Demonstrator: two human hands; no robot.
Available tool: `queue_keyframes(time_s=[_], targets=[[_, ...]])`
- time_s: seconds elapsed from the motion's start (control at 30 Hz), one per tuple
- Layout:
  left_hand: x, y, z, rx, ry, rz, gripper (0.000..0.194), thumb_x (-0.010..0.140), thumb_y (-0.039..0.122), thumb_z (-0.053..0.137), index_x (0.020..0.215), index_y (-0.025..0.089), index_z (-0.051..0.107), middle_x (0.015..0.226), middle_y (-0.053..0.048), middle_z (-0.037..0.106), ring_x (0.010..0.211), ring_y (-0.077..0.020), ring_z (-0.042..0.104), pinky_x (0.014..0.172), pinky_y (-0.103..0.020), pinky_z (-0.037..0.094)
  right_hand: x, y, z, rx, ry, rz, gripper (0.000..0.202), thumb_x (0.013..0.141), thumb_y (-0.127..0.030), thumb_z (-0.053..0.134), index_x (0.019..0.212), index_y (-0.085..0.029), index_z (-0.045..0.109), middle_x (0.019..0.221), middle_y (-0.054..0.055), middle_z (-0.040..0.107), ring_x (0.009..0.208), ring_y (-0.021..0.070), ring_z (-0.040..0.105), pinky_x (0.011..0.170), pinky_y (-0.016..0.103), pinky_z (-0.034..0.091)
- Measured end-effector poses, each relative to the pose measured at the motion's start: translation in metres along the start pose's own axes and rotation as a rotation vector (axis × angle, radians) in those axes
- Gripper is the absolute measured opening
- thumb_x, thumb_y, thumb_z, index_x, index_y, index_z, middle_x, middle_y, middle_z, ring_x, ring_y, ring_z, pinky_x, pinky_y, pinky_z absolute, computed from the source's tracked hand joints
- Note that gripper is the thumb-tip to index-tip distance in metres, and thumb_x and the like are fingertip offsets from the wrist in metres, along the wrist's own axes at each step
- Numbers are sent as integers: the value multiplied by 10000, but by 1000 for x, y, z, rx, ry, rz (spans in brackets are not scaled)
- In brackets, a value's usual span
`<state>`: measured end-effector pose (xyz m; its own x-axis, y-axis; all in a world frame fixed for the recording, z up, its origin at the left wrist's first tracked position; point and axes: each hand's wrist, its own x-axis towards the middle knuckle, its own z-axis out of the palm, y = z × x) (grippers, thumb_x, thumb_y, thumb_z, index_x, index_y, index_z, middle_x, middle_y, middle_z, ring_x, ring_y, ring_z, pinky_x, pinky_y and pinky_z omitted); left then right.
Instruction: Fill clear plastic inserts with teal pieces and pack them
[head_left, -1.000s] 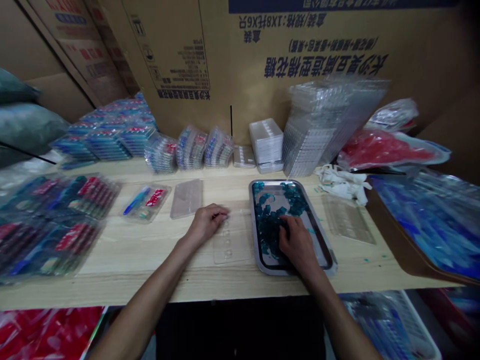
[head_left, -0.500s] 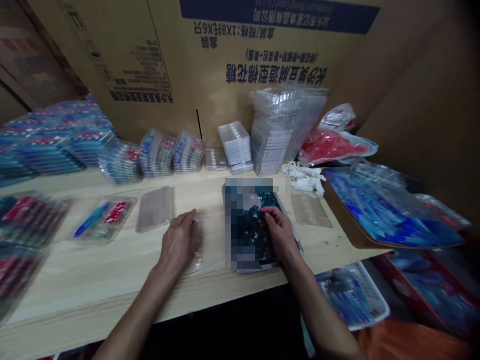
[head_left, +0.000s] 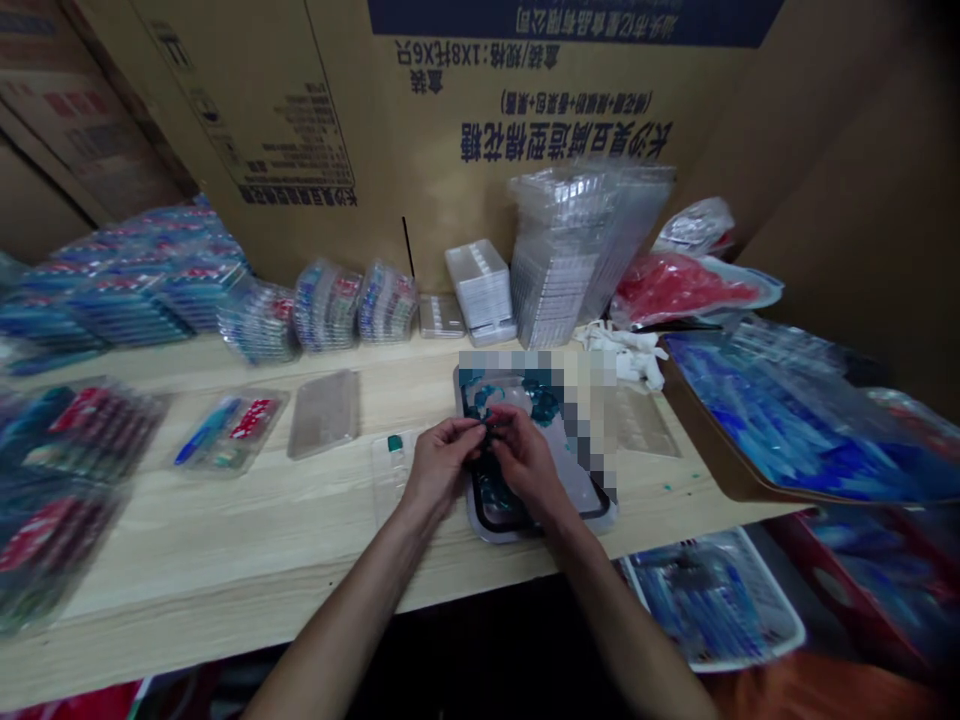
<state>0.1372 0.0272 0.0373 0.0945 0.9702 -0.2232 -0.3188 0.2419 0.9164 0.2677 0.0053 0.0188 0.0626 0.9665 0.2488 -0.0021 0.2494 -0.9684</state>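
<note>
My left hand [head_left: 439, 462] and my right hand [head_left: 525, 460] meet fingertip to fingertip above a shallow tray [head_left: 499, 533]. Both are closed in a pinch. Between the fingertips something small and dark shows, too small to name. Dark teal pieces [head_left: 544, 400] lie in the tray, which is partly blurred out by blocks. Left of it, partly under my left forearm, a clear plastic blister tray [head_left: 382, 470] lies flat. One small teal square piece [head_left: 394, 442] sits in its upper part.
Frosted plastic tray [head_left: 324, 412] and filled pack [head_left: 231, 432] lie left. Along the back stand packs [head_left: 328, 305], tray stacks [head_left: 555, 270] and a cardboard box [head_left: 420, 120]. White gloves [head_left: 626, 352] and a carton of blue packets [head_left: 795, 420] are right; a white basket [head_left: 787, 640] sits below.
My left hand has moved right, from the clear blister tray to above the shallow tray, uncovering the teal square. My right hand has shifted slightly left to meet it.
</note>
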Motion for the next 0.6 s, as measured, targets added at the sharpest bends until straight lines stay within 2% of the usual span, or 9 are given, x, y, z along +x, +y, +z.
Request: queue_keyframes(time_s=[0.13, 0.23, 0.37, 0.5, 0.6], targets=[[-5, 14, -7, -153, -36, -121, 354, 609, 221, 865, 932, 131, 753, 808, -38, 730, 566, -61, 604, 577, -163, 501, 1, -13, 5, 118, -76, 37, 274, 845, -248, 570, 1119, -246, 558, 1052, 39, 642, 963, 178, 627, 803, 304, 527], [-9, 23, -9, -179, -24, -171, 314, 628, 196, 856, 916, 117, 757, 844, -59, 739, 628, -79, 646, 643, -174, 536, -1, -18, 7, 108, -94, 81, 212, 879, -304, 558, 1078, -232, 575, 1000, 31, 648, 831, 159, 619, 742, 295, 519], [-16, 23, -15, -150, -24, -82, 308, 594, 165, 859, 880, 130, 749, 845, -49, 735, 715, -96, 657, 717, -188, 526, -6, -20, 8, -120, -142, 36, 267, 877, -266, 544, 1140, -220, 548, 902, 22, 645, 732, 159, 596, 685, 290, 490], [-29, 21, -25, 131, -101, 65, 333, 657, 218, 821, 972, 146, 737, 801, -27, 714, 692, -97, 612, 675, -194, 473, -11, -30, 13, -366, -112, -57, 300, 873, -210, 515, 1174, -212, 514, 823, 10, 625, 721, 175, 603, 675, 288, 457], [-43, 25, -29, 268, -117, 113, 314, 724, 289, 775, 997, 143, 718, 741, -19, 688, 653, -108, 588, 632, -209, 445, -14, -41, 17, -445, -124, -103, 205, 907, -216, 469, 1105, -221, 525, 771, 1, 620, 679, 171, 600, 657, 282, 431]])
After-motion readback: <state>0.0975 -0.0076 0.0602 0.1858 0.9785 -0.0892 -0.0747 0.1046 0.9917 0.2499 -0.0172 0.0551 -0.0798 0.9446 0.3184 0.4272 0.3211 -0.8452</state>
